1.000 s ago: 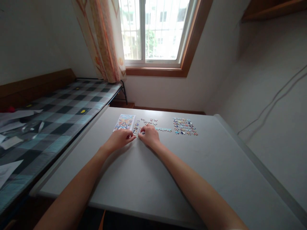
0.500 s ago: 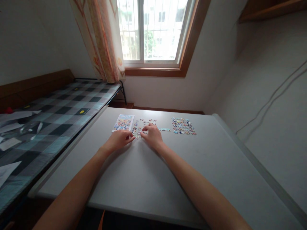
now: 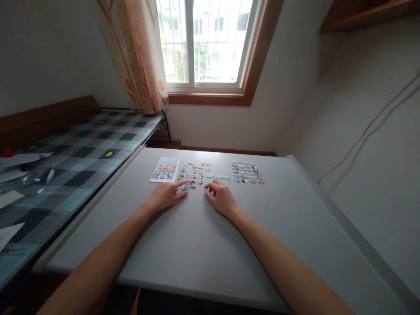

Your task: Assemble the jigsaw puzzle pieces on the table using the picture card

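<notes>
Jigsaw pieces [image 3: 192,183] are apparently being sorted — left hand [image 3: 164,194] splayed, grip of right hand [image 3: 222,196] indiscernible — and fingertip precision is called for.

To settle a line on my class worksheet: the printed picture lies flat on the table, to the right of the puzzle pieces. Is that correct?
Not quite: the head view shows the printed picture flat on the table, but to the left of the puzzle pieces.

Patterned curtain [image 3: 139,65] beside window [image 3: 216,43]
</notes>
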`<action>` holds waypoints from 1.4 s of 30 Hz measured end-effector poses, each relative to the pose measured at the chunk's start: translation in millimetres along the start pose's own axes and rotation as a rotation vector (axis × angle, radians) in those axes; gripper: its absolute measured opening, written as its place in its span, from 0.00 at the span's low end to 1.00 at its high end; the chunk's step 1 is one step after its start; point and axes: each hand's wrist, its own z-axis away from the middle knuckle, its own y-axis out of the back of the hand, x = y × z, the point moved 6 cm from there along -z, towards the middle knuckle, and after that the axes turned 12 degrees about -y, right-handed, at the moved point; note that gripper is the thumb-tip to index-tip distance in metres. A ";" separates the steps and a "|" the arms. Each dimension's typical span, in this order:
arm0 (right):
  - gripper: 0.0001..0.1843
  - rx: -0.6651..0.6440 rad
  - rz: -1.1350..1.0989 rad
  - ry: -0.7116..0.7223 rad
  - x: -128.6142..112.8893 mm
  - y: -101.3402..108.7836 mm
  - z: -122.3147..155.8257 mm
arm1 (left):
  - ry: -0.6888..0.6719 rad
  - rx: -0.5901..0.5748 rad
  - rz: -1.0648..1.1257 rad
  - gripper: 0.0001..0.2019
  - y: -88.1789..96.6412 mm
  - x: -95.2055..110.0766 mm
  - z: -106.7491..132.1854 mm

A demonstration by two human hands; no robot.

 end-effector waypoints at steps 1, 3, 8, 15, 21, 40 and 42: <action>0.08 0.011 0.007 0.035 -2.6 0.1 0.9 | 0.015 -0.010 -0.003 0.25 -0.8 0.1 -0.1; 0.09 0.031 0.034 0.132 -10.9 0.2 3.0 | 0.041 -0.026 -0.006 0.25 -0.9 0.5 0.1; 0.20 -0.020 0.181 0.269 -28.0 -6.4 8.4 | 0.079 -0.057 -0.017 0.24 -0.1 2.0 0.5; 0.32 -0.155 0.306 0.289 -32.0 -16.0 10.9 | 0.091 -0.058 -0.020 0.24 -2.4 0.8 -0.5; 0.20 -0.036 0.242 0.249 -27.8 -6.4 8.9 | 0.082 -0.033 0.019 0.18 -1.4 0.4 -0.3; 0.11 -0.094 0.168 0.122 -8.1 -8.6 3.7 | -0.014 -0.085 -0.016 0.21 -2.5 6.8 0.8; 0.11 -0.097 0.166 0.120 -8.0 -8.6 3.7 | -0.009 -0.085 -0.022 0.21 -3.0 6.0 1.1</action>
